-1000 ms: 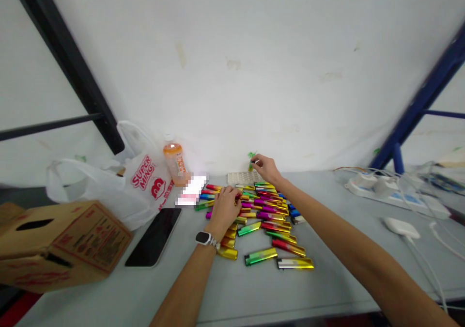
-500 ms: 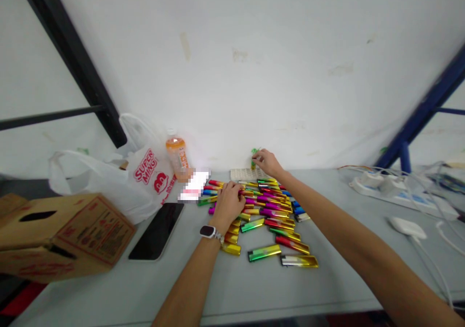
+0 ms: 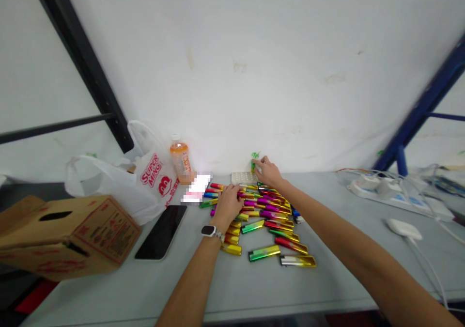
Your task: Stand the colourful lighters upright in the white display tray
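Observation:
Many shiny cigarette lighters [image 3: 272, 214] lie in rough rows on the grey table, in gold, green, red, purple and blue. Over their left part, my left hand [image 3: 228, 203] has its fingers curled down around a lighter, mostly hidden by the hand. It wears a watch [image 3: 209, 230] on the wrist. Farther back, my right hand [image 3: 269, 172] pinches a green lighter [image 3: 253, 166], which stands upright at the right part of a pale tray [image 3: 241, 177] by the wall. The fingers partly cover that lighter. Nearest me lie a green-gold lighter [image 3: 264, 253] and a silver-gold lighter [image 3: 298, 260].
Left of the lighters are a black phone [image 3: 162, 232], a lit blurred screen [image 3: 197, 188], an orange drink bottle [image 3: 181, 161], a white plastic bag [image 3: 123, 186] and a cardboard box [image 3: 87, 235]. To the right are a power strip [image 3: 399, 198] and a white charger [image 3: 405, 229] with cables.
My right hand has come down slightly along the upright green lighter. My left hand stays over the lighters. The whole view has shifted a little.

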{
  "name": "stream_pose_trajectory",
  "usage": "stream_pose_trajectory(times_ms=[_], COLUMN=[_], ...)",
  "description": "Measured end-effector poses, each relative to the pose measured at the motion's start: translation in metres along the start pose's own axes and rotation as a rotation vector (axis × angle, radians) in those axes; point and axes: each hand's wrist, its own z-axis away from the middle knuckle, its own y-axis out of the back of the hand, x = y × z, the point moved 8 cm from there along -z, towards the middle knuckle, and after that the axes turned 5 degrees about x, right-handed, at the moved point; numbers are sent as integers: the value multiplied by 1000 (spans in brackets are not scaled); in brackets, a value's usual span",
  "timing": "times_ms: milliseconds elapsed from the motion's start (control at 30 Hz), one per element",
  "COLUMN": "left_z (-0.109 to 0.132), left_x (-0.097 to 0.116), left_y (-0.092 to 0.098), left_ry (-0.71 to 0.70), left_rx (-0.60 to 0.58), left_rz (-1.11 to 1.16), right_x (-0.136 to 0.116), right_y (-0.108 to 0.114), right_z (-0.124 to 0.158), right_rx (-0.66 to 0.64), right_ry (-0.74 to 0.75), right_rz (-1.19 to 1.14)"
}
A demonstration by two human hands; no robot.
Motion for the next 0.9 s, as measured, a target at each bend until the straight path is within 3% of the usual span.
stream_pose_trajectory(times_ms=[133,300,367,567,700,900], left_z=[-2,-7,-7,0,9,17], left_x=[1,8,13,34,49,56], left_y=[1,2,8,33,41,44], left_ry=[-39,-150,-179,-170,-191,-162], left_rx=[9,23,57,192,267,284], left_rz=[34,200,294,533,584,543], right_x=[-11,-35,-37,-39,-53,-63], right_y=[12,30,35,48,51,48], right_z=[14,43,55,87,100,104], right_rx=[1,-2,27,174,142,81], right_ry=[9,46,-3,-136,-154,-164], right_rz=[-6,-178,-256,-723,-1066,-1117])
